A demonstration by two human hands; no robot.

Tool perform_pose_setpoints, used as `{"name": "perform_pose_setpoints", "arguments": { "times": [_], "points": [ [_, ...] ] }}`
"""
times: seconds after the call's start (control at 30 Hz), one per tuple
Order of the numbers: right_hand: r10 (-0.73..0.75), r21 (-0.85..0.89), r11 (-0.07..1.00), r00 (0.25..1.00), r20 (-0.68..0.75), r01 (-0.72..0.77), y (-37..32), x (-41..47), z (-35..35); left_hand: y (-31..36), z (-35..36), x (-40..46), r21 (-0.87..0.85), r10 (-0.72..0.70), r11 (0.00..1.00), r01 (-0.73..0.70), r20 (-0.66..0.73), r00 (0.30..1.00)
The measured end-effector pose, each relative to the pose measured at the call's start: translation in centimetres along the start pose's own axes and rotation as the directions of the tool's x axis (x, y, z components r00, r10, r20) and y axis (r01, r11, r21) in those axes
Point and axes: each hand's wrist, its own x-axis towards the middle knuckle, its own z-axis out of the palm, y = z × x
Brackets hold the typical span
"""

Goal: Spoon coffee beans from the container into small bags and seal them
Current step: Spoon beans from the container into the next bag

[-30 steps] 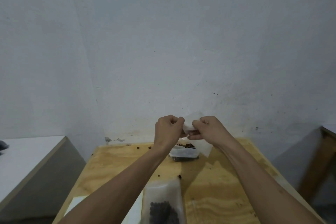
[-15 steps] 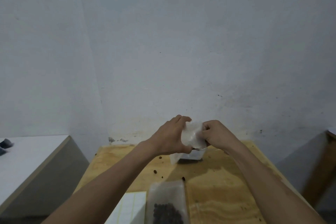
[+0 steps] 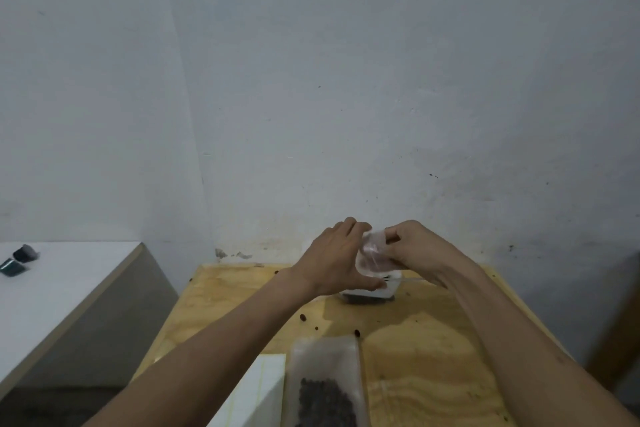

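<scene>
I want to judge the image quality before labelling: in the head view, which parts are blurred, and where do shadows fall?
Head view: the small bag between the left hand and right hand is smeared by motion blur; the arms cast soft shadows on the wooden table; light is dim and even, without glare; the wide lens bends the wall lines.

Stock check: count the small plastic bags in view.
2. One small bag is held up between both hands above the container; one bag with beans lies on the table's near edge. Others may be hidden.
</scene>
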Motion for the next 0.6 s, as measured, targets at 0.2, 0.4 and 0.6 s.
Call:
{"name": "perform_pose_setpoints", "arguments": {
  "times": [0.2, 0.4, 0.6],
  "points": [
    [-0.032, 0.061, 0.997, 0.984, -0.174, 0.043, -0.1, 0.1, -0.6, -2.0, 0.3, 0.9, 0.022, -0.144, 0.989, 0.143, 0.032, 0.989],
    [0.577, -0.037, 0.815, 0.816, -0.043, -0.578, 3.9, -1.2, -1.8, -4.4, 1.6, 0.9, -0.142, -0.404, 0.897, 0.42, 0.127, 0.906],
    [0.551, 0.341, 0.812, 0.814, -0.182, -0.474, 8.7, 0.0, 1.3, -4.3, 3.3, 2.0, -0.333, -0.531, 0.667, 0.667, 0.415, 0.739]
  ]
}}
